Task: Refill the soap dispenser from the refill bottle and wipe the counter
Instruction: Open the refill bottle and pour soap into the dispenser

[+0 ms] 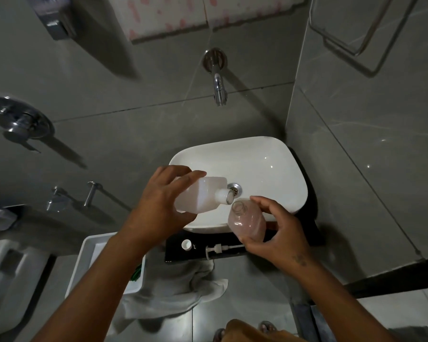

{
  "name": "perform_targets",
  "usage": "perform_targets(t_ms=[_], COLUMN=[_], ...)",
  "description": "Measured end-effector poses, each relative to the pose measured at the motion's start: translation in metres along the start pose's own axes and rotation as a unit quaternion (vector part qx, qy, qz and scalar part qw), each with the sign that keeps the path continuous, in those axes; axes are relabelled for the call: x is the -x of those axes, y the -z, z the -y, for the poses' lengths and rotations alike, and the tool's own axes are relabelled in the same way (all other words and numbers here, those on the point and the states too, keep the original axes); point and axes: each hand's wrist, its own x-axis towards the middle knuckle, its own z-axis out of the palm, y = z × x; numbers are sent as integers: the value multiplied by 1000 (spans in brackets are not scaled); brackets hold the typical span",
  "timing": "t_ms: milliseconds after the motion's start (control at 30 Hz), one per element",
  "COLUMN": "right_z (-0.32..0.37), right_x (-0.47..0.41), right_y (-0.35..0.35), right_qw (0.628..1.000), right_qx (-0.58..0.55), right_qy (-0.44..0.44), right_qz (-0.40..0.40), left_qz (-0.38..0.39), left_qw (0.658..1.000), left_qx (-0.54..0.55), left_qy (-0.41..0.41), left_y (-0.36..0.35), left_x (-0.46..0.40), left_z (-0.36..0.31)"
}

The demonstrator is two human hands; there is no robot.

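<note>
My left hand [158,201] grips the translucent white refill bottle [203,193], tipped on its side over the white basin [265,164], its open neck pointing right. My right hand [279,233] holds the clear soap dispenser bottle [247,220], which has pinkish liquid inside; its open mouth sits just below the refill bottle's neck. The dispenser's white pump [223,249] lies on the black counter [176,253] below the basin. A small white cap [186,244] lies beside the pump.
A chrome tap [219,87] juts from the grey tiled wall above the basin. A white cloth [173,290] hangs off the counter's front edge. A white tray [89,257] stands left of the counter. A drain [235,188] sits mid-basin.
</note>
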Motion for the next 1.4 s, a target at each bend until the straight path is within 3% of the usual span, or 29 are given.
perform_targets(t_ms=[567,1400], right_z=[7,12], right_x=[-8,-11], right_y=[-5,-11], right_qw=[1000,1000], right_qx=[13,11], right_qy=[-9,-22], right_qz=[-4,-7], left_qz=[26,-21], left_qw=[998,992], left_qx=[-64,-118], left_qy=[-7,-44], left_y=[11,12], left_x=[-5,-2], left_z=[-9,-2])
